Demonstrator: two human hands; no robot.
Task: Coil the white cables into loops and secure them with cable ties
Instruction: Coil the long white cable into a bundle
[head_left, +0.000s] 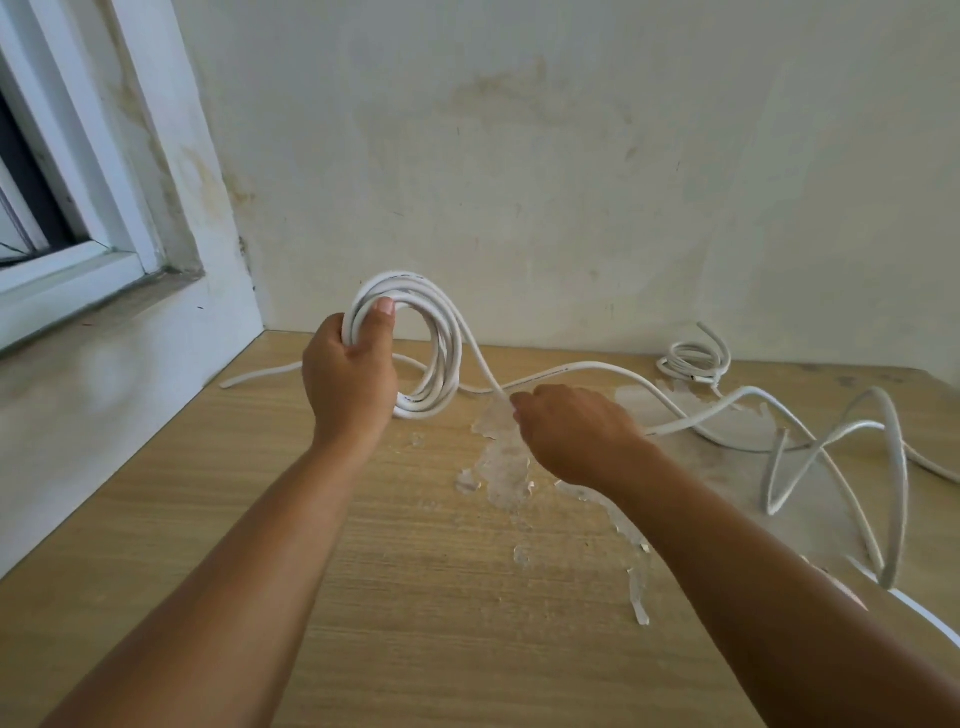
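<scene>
Slack white cable (691, 421) trails rightward from the right hand (574, 431), which pinches it just right of the coil (431, 348) gripped upright in the left hand (348, 379).

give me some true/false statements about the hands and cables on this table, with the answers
1. The left hand grips the coil of white cable, held upright. True.
2. The right hand is empty. False: it grips the loose run of cable leading off the coil.
3. A smaller coiled cable lies on the table near the wall. True.
4. All the cable in the person's hands is already wound up. False: uncoiled loops still sprawl on the table to the right.
5. The tabletop veneer is intact. False: a peeled patch shows near the middle.
</scene>
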